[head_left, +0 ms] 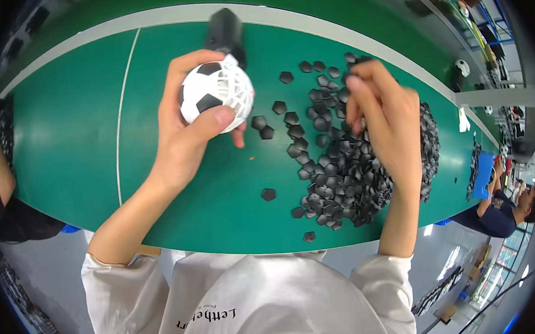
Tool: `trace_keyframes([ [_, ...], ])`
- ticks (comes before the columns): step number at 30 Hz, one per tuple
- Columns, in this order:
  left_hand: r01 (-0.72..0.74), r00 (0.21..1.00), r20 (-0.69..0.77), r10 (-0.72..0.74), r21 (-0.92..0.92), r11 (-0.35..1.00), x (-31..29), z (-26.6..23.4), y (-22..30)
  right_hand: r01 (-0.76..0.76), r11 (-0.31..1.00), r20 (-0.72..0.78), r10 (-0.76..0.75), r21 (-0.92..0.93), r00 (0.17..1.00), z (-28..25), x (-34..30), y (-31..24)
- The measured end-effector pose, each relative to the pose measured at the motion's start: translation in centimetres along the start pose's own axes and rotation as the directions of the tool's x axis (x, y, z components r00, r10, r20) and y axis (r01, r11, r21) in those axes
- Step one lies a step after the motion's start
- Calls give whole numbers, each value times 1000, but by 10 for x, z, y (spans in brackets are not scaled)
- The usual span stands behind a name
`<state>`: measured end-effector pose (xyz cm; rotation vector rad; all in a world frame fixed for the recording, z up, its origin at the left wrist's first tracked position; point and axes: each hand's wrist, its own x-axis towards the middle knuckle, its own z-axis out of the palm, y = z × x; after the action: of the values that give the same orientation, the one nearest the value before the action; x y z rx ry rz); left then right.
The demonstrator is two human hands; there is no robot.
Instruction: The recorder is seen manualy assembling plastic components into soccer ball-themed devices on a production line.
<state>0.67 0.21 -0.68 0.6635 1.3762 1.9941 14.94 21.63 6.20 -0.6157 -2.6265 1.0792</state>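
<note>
My left hand (182,126) is wrapped round a small toy football (201,85). One side of the ball carries smooth white and black panels, while its right side shows an open white lattice. Over the far part of a heap of black pentagon pieces (359,167) is my right hand (383,108), slightly blurred. Its thumb and fingers are pinched together, and whatever lies between them cannot be made out. Just behind the ball a dark upright block (225,32) stands, blurred and partly hidden by the ball and my left fingers.
Several loose black pentagons (280,107) lie scattered left of the heap on the green table (184,209). A white line (121,121) crosses the table. People work at both ends; a blue tray (483,175) is by the person (494,211) on the right.
</note>
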Motion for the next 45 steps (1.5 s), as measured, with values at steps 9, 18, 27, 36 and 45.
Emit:
trace_keyframes([
  [9,-45,991,121,64,-151,988,-20,10,13,238,954,579,-301,184,758,25,-40,-29],
  [18,-67,997,34,65,70,995,-13,10,9,242,954,294,-183,-178,938,47,-36,-13],
  [27,-6,999,39,4,59,998,-7,4,7,144,990,186,-143,6,972,53,-34,-5],
  [36,7,999,42,-10,64,998,-5,4,6,350,936,114,-344,-38,932,49,-35,-8],
  [45,59,991,120,-59,1,998,-12,7,3,647,761,-34,-649,-49,760,54,-37,-11],
])
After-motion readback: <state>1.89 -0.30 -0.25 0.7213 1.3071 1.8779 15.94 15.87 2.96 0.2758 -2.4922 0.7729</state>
